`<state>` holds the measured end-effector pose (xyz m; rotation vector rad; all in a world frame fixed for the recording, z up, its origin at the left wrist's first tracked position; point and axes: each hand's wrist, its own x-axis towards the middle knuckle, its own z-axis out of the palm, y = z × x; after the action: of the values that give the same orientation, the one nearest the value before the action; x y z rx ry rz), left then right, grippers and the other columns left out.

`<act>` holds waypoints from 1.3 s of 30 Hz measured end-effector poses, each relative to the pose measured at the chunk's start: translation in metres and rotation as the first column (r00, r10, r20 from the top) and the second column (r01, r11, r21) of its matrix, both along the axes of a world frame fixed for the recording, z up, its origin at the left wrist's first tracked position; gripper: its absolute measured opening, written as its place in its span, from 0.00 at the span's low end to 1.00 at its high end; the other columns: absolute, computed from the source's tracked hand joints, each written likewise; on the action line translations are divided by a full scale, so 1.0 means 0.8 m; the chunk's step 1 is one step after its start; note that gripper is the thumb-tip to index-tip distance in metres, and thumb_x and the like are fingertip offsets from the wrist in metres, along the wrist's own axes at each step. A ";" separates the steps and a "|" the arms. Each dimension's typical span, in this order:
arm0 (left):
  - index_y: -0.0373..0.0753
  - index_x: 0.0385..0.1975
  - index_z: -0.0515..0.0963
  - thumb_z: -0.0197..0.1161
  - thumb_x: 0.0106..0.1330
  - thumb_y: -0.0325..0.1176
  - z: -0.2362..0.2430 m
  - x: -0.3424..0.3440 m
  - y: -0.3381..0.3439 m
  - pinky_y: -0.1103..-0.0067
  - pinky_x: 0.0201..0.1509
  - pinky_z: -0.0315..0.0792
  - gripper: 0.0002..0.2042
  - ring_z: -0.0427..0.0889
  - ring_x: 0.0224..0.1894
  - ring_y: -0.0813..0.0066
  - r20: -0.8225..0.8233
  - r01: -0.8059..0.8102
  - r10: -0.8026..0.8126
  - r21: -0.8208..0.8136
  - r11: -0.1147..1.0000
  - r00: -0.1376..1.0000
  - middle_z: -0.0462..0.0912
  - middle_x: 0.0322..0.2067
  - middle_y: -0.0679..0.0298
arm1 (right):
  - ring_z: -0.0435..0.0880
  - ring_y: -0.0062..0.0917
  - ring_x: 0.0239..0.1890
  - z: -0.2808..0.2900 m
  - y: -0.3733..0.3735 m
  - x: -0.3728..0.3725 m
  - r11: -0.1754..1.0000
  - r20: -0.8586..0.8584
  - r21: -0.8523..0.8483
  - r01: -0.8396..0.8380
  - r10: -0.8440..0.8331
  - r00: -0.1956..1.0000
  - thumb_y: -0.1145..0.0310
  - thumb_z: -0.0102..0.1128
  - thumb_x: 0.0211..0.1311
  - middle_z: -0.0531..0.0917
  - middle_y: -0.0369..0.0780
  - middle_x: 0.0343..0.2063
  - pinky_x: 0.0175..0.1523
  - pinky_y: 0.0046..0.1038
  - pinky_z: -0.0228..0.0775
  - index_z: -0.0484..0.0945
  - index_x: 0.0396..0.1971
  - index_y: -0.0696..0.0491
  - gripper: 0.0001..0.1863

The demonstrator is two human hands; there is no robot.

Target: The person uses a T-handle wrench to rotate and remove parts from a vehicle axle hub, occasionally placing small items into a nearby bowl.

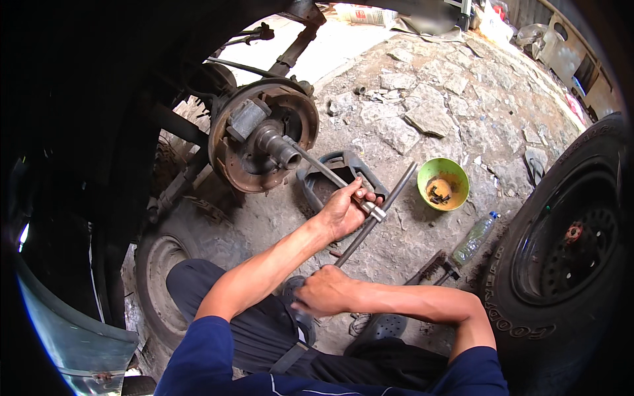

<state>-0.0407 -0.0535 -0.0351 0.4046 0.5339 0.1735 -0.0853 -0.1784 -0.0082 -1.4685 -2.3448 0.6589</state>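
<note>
Two tyres are the bulkiest things in view: a black tyre on a black steel wheel stands at the right, and a dusty tyre with a grey rim is low at the left. Next comes a round, rusty brown metal backing plate with a thick steel spindle projecting from it. A long grey metal T-shaped wrench slants from the spindle toward the person; whether its far end touches the spindle I cannot tell. Behind its shaft, a dark grey plastic tray sits on the ground. Right of the crossbar stands a light-green round bowl, and nearer the wheel lies a clear plastic bottle with a blue cap. The left hand has its fingers curled around the wrench's shaft, just beside the crossbar. The right hand is at the crossbar's lower end, its blurred fingers bent; I cannot tell whether they grasp it. Small dark pieces lie inside the bowl.
</note>
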 end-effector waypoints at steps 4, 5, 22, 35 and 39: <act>0.46 0.14 0.61 0.48 0.72 0.39 -0.016 -0.012 0.007 0.74 0.42 0.70 0.20 0.67 0.23 0.78 -0.095 -0.038 0.038 0.001 0.999 0.995 0.62 0.15 0.71 | 0.83 0.34 0.29 -0.184 0.029 0.053 0.947 0.204 0.025 0.320 -0.318 0.926 0.65 0.52 0.53 0.82 0.44 0.26 0.33 0.38 0.73 0.79 0.27 0.55 0.10; 0.47 0.15 0.60 0.48 0.72 0.37 -0.014 -0.010 0.001 0.77 0.36 0.68 0.19 0.64 0.21 0.80 -0.106 -0.077 0.078 0.016 0.997 0.991 0.61 0.14 0.72 | 0.83 0.36 0.35 -0.198 0.032 0.090 0.867 0.092 0.002 0.499 -0.497 0.863 0.66 0.50 0.54 0.81 0.46 0.34 0.38 0.41 0.73 0.76 0.36 0.59 0.14; 0.45 0.18 0.62 0.53 0.67 0.28 -0.012 0.014 0.016 0.81 0.32 0.66 0.14 0.62 0.16 0.84 0.007 -0.030 0.031 -0.112 0.993 1.000 0.60 0.11 0.74 | 0.82 0.32 0.26 -0.022 -0.003 0.070 0.978 -0.118 0.207 0.022 0.003 0.993 0.68 0.54 0.45 0.81 0.38 0.21 0.38 0.33 0.75 0.81 0.34 0.51 0.13; 0.46 0.21 0.63 0.52 0.68 0.29 -0.024 0.010 0.018 0.83 0.29 0.63 0.11 0.58 0.15 0.86 0.062 -0.083 0.087 -0.068 0.994 0.994 0.56 0.11 0.76 | 0.52 0.48 0.68 -0.109 0.027 0.274 0.469 -0.312 0.073 0.880 -0.828 0.467 0.78 0.46 0.58 0.50 0.62 0.64 0.71 0.41 0.45 0.37 0.66 0.65 0.39; 0.46 0.21 0.64 0.51 0.67 0.28 -0.025 0.013 0.022 0.82 0.30 0.63 0.11 0.59 0.15 0.86 0.072 -0.072 0.073 -0.016 0.997 0.995 0.58 0.11 0.76 | 0.76 0.38 0.53 -0.017 0.011 0.270 0.755 -0.941 -0.326 0.568 -0.314 -0.123 0.73 0.38 0.70 0.66 0.53 0.59 0.54 0.38 0.75 0.48 0.67 0.53 0.26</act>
<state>-0.0300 -0.0360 -0.0551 0.3646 0.4781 0.2535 0.1306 -0.1698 -0.0217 -0.9589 -0.6187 0.7914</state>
